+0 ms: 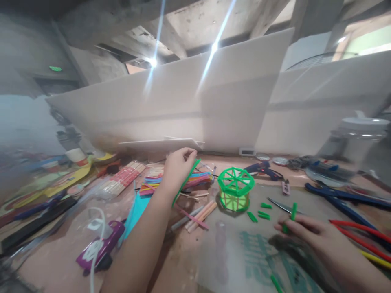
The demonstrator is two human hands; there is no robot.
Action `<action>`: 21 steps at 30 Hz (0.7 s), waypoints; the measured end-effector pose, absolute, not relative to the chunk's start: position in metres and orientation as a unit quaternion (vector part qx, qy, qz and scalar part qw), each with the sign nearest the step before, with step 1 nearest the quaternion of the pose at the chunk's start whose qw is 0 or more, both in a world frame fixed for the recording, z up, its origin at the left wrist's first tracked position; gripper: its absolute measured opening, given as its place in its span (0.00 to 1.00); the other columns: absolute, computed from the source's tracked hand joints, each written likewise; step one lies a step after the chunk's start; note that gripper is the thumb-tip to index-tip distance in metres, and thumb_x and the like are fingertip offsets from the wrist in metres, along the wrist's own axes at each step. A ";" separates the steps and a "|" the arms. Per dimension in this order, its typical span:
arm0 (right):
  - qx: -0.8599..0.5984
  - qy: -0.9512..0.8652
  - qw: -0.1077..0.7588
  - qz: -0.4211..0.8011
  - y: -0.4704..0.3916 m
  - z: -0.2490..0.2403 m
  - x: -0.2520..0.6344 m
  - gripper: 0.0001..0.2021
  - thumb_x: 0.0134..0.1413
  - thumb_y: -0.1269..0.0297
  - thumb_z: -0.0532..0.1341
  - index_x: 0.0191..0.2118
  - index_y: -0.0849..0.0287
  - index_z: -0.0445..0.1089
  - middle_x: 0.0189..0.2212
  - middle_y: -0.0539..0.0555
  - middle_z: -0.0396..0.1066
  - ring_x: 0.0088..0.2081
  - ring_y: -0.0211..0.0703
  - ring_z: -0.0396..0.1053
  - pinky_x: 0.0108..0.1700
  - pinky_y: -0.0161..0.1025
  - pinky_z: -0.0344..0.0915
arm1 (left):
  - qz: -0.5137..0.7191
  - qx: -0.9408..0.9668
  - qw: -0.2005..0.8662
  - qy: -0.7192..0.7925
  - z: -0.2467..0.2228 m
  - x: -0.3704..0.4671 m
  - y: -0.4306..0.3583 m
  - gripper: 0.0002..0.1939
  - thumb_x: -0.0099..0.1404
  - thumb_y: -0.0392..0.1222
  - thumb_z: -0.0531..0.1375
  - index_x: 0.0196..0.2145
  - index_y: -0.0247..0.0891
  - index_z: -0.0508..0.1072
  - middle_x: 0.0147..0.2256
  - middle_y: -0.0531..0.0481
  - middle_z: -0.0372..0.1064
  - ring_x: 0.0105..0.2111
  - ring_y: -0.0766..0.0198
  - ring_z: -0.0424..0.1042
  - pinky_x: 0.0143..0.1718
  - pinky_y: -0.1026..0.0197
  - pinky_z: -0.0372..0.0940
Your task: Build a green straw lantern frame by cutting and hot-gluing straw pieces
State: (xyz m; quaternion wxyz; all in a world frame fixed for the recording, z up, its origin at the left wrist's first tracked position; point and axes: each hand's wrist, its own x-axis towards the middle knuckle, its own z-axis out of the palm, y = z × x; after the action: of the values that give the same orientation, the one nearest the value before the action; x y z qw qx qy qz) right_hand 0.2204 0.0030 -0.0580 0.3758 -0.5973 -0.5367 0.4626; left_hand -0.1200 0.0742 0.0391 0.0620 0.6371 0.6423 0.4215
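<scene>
My left hand (180, 165) is over the back middle of the table with its fingers closed, beside a long green strip (186, 179) that runs down along the hand; its fingertips are partly hidden. At the right, my right hand (302, 230) pinches a short green piece (293, 211) held upright. Between the hands stands a green wheel-shaped frame (236, 181) with spokes, on thin uprights over a second green ring. Several short green pieces (264, 216) lie to its right. A pointed metal tool (279, 205) lies just behind my right hand.
Colored strips (195, 179) lie behind my left wrist, with pinkish sticks (201, 215) in front. A purple glue gun (100, 246) and packaged sticks (122, 179) are at the left. Blue-handled pliers (345, 203), red handles (360, 234) and a clear jug (356, 142) stand or lie at the right.
</scene>
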 end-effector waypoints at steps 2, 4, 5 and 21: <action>-0.581 -0.560 0.391 0.442 0.000 -0.037 0.214 0.25 0.42 0.37 0.72 0.30 0.58 0.84 0.38 0.63 0.83 0.45 0.65 0.78 0.54 0.55 0.70 | 0.432 0.677 0.089 0.589 0.053 -0.087 0.049 0.12 0.71 0.47 0.60 0.42 0.41 0.83 0.39 0.51 0.82 0.39 0.58 0.78 0.42 0.60 0.68; -0.511 -0.564 0.454 0.463 -0.002 -0.017 0.203 0.22 0.48 0.41 0.72 0.37 0.56 0.85 0.43 0.61 0.83 0.51 0.62 0.76 0.61 0.56 0.65 | 0.419 0.745 0.141 0.500 0.060 -0.058 0.028 0.13 0.70 0.47 0.60 0.40 0.40 0.83 0.37 0.50 0.82 0.37 0.58 0.78 0.40 0.61 0.67; -0.466 -0.558 0.483 0.487 -0.002 -0.008 0.198 0.21 0.47 0.42 0.73 0.38 0.55 0.85 0.43 0.61 0.83 0.52 0.61 0.76 0.62 0.57 0.64 | 0.400 0.770 0.175 0.466 0.062 -0.046 0.019 0.14 0.71 0.48 0.59 0.40 0.40 0.84 0.36 0.50 0.82 0.37 0.57 0.78 0.39 0.61 0.67; -0.384 -0.528 0.551 0.519 0.000 -0.010 0.179 0.18 0.46 0.47 0.75 0.38 0.55 0.84 0.44 0.60 0.82 0.52 0.59 0.74 0.59 0.53 0.64 | 0.388 0.719 0.430 0.384 0.007 0.012 -0.004 0.16 0.64 0.53 0.65 0.31 0.36 0.80 0.28 0.51 0.72 0.31 0.62 0.67 0.33 0.61 0.59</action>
State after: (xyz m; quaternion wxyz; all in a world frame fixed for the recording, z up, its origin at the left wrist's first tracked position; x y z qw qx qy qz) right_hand 0.1793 -0.0004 -0.0096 0.5515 -0.3840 -0.5281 0.5191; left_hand 0.0121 -0.0040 0.0070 0.4296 0.7192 0.3843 0.3878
